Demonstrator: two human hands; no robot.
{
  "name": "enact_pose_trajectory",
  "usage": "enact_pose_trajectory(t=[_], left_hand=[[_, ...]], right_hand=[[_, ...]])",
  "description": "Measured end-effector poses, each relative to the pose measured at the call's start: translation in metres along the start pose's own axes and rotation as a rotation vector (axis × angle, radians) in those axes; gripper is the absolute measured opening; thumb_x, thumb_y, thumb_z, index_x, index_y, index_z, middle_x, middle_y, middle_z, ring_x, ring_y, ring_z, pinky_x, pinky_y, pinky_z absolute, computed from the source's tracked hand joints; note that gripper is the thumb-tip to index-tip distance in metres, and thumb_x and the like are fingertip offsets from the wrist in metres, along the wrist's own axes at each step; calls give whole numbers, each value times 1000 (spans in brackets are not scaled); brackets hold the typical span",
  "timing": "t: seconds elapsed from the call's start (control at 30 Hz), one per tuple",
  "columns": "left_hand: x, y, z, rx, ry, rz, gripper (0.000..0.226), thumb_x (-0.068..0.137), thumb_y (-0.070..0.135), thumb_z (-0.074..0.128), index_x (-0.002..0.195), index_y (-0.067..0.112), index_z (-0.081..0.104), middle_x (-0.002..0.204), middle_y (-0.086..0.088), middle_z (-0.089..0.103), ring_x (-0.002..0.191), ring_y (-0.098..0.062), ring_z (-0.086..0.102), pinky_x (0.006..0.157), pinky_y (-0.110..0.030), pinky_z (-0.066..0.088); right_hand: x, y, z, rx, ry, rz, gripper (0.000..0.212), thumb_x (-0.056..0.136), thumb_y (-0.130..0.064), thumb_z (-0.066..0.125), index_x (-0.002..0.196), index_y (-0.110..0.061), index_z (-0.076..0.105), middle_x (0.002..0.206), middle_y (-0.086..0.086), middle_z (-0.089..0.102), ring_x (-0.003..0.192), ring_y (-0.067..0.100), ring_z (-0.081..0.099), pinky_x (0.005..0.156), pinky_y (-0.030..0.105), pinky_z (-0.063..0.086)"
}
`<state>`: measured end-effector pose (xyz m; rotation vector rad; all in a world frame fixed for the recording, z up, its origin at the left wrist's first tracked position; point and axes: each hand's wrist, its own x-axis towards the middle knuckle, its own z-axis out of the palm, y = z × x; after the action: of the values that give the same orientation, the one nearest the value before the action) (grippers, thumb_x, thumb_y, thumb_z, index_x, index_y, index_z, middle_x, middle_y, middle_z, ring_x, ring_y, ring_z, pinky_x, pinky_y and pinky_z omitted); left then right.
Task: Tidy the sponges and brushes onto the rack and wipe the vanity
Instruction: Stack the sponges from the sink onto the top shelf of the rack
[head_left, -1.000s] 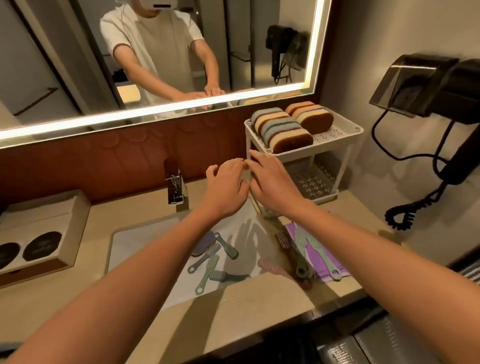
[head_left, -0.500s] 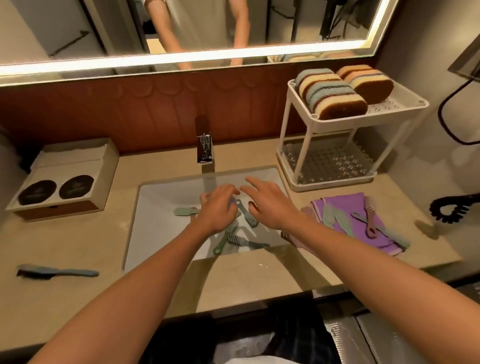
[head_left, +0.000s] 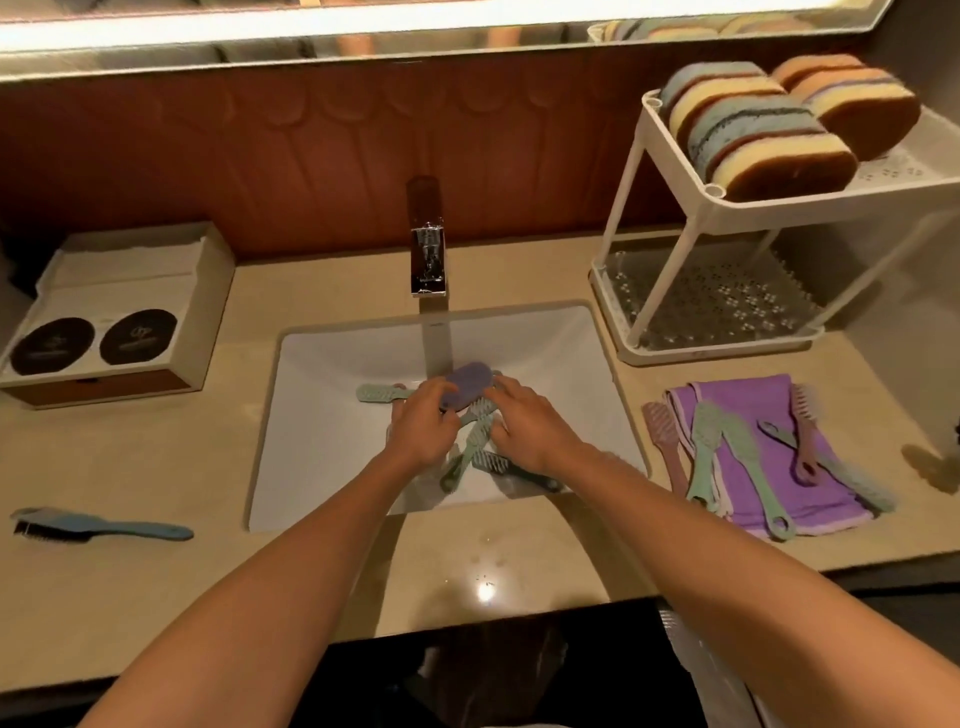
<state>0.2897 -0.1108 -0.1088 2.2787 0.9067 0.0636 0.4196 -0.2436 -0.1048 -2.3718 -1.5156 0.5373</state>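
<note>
Roughly halfway: sponges racked, brushes waiting, wiping not begun

Up on the top tier of the white rack (head_left: 779, 205), four striped sponges (head_left: 763, 150) lie side by side, so I judge that part done. Its lower tier (head_left: 717, 306) shows me only a perforated floor; no brush has reached it.

Most of what is left lies in the sink (head_left: 332, 415). Several brushes (head_left: 470, 452) are heaped crosswise on its floor below the faucet (head_left: 428, 249), with one green brush (head_left: 382, 393) a little apart to the left. My left hand (head_left: 423, 434) is down in that heap, fingers curled round the near end of a purple pad (head_left: 467, 388) that sits on top of the brushes. Whether it is a sponge or a brush back I cannot tell. My right hand (head_left: 532, 426) lies just beside it, fingers spread and fairly straight over the heap, one fingertip near the pad, gripping nothing that I can see.

On the table (head_left: 156, 457) right of the sink, a purple cloth (head_left: 753, 400) carries several pink and green brushes (head_left: 709, 447), some overhanging its edges. A blue brush (head_left: 104, 527) lies alone at the far left, near a box (head_left: 130, 260) with two dark round pieces on its front.

All these brushes need racking before the cloth comes free, and I judge the table has yet to be wiped.
</note>
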Motion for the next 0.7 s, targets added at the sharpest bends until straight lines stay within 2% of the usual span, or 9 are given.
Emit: enact_pose_trajectory(t=[0.13, 0.27, 0.37, 0.43, 0.57, 0.7], left_hand=[[21, -15, 4, -30, -34, -76, 54, 79, 32, 40, 128, 15, 58, 137, -7, 59, 125, -33, 54, 104, -44, 41], [41, -22, 13, -77, -54, -145, 45, 86, 28, 46, 127, 14, 57, 134, -9, 59, 121, -35, 56, 100, -43, 44], [59, -27, 22, -95, -64, -159, 37, 94, 19, 55, 130, 11, 56, 137, -12, 57, 124, -32, 55, 108, -44, 40], [69, -29, 24, -96, -73, -195, 41, 92, 25, 54, 132, 14, 55, 139, -9, 55, 127, -30, 54, 113, -47, 36], [82, -37, 33, -41, -132, -279, 61, 79, 35, 46, 138, 22, 51, 143, -5, 52, 129, -26, 49, 114, -42, 30], [96, -39, 47, -119, -176, -361, 50, 98, 21, 52, 146, 14, 41, 146, -10, 46, 137, -25, 40, 87, -10, 17]], right_hand=[[24, 8, 15, 34, -61, 32, 54, 98, -15, 50, 151, -9, 41, 165, 16, 25, 149, 34, 31, 115, 47, 36], [51, 15, 27, 66, -77, 82, 49, 98, -11, 49, 147, -4, 45, 162, 19, 30, 147, 36, 31, 114, 45, 35], [69, 22, 38, 113, -88, 126, 43, 96, -9, 50, 139, -4, 51, 154, 19, 39, 140, 38, 39, 109, 45, 39], [83, 25, 43, 137, -106, 147, 40, 96, -10, 51, 135, -4, 53, 148, 19, 42, 132, 38, 44, 105, 45, 42], [105, 32, 51, 178, -120, 219, 44, 96, -17, 50, 139, -7, 47, 143, 20, 42, 128, 38, 44, 107, 45, 43], [120, 37, 60, 213, -129, 281, 55, 97, -22, 51, 147, -5, 39, 137, 21, 45, 127, 40, 44, 106, 48, 43]])
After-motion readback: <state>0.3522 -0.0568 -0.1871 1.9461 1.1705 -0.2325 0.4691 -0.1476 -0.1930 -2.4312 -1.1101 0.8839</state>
